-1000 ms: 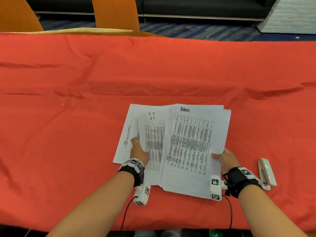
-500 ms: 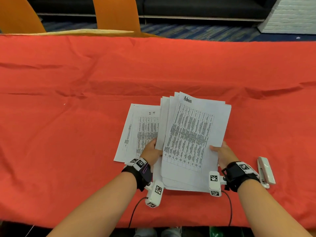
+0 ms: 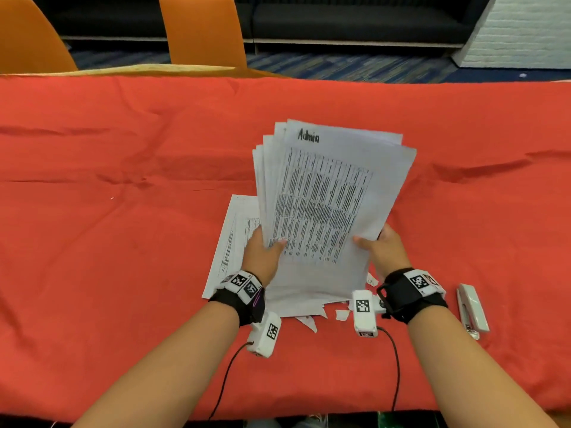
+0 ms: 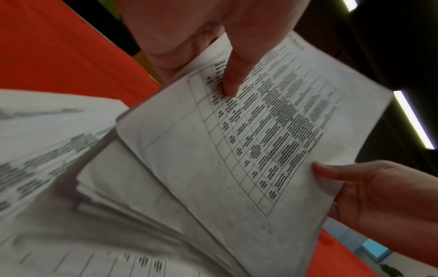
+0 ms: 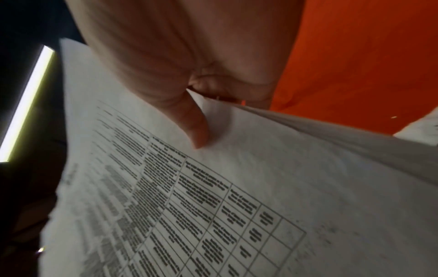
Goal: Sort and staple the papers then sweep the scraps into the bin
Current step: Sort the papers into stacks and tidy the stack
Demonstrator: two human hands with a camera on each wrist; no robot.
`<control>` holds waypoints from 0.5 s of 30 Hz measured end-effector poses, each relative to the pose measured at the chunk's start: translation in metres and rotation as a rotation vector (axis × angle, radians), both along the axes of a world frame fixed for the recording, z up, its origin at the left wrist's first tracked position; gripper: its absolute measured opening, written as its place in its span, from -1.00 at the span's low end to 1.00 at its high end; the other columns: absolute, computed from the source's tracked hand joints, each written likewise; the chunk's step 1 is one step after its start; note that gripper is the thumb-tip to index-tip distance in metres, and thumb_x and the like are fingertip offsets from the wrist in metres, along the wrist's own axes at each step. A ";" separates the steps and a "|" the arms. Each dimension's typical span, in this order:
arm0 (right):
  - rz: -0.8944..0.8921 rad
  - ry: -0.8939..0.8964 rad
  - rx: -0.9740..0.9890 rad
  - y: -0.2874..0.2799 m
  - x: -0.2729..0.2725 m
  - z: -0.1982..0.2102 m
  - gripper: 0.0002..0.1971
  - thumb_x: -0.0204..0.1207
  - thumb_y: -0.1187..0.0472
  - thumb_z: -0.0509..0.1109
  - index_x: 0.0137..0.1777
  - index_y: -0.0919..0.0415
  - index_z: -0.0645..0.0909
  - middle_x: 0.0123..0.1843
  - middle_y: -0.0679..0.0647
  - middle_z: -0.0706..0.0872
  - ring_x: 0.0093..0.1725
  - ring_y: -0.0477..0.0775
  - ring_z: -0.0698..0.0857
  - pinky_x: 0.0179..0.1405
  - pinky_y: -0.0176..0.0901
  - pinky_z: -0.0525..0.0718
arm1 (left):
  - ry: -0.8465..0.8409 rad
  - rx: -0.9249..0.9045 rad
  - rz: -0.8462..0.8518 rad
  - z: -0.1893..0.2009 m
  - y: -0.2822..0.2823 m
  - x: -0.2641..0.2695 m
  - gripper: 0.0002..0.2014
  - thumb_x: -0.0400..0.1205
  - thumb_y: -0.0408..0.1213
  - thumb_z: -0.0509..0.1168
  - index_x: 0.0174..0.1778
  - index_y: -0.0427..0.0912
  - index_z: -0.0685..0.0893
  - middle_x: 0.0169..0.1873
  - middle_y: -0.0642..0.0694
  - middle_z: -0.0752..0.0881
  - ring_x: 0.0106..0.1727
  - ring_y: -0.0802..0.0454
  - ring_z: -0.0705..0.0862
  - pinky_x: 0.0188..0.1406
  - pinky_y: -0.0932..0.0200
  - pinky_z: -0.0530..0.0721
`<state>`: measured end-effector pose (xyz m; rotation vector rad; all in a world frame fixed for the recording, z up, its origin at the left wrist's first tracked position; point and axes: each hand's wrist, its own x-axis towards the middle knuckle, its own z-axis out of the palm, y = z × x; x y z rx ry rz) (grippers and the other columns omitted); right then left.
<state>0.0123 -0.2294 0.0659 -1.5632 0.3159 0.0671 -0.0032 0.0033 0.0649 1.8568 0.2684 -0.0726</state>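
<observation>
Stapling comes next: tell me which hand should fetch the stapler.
Right, probably: the stapler lies on the cloth just beside the right hand; the left hand could hold the Admin stack.

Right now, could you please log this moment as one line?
left hand: holds Admin stack | right hand: holds stack | stapler: untouched | scraps: on cloth

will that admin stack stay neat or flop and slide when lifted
Probably floppy: the Admin stack is loose sheets, already fanned at its top left edge. Likely to slip further, since the left hand and right hand grip only its lower sides.
</observation>
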 end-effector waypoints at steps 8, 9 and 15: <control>0.077 -0.037 -0.025 0.020 0.000 0.014 -0.64 0.37 0.64 0.39 -0.02 0.17 0.66 -0.07 0.01 0.78 -0.14 -0.09 0.79 0.07 -0.05 0.72 | -0.137 -0.086 0.070 0.012 0.026 -0.002 -0.61 0.55 -0.38 0.40 0.28 -0.07 0.53 0.09 0.06 0.72 0.12 0.16 0.70 0.06 0.28 0.62; 0.086 -0.022 -0.016 0.023 -0.001 0.013 -0.63 0.36 0.65 0.38 0.00 0.19 0.66 -0.06 0.06 0.79 -0.10 0.03 0.78 0.13 0.05 0.70 | -0.131 -0.120 0.093 0.011 0.028 -0.003 -0.60 0.53 -0.36 0.42 0.26 -0.06 0.54 0.09 0.05 0.74 0.13 0.13 0.71 0.08 0.22 0.65; 0.075 0.008 0.055 0.043 -0.004 0.009 -0.71 0.38 0.48 0.48 0.03 0.15 0.72 0.07 0.17 0.82 0.13 0.25 0.76 0.29 0.31 0.63 | -0.143 -0.155 0.120 0.014 0.020 -0.004 -0.64 0.61 -0.25 0.36 0.33 -0.14 0.55 0.18 0.02 0.72 0.21 0.09 0.68 0.19 0.13 0.63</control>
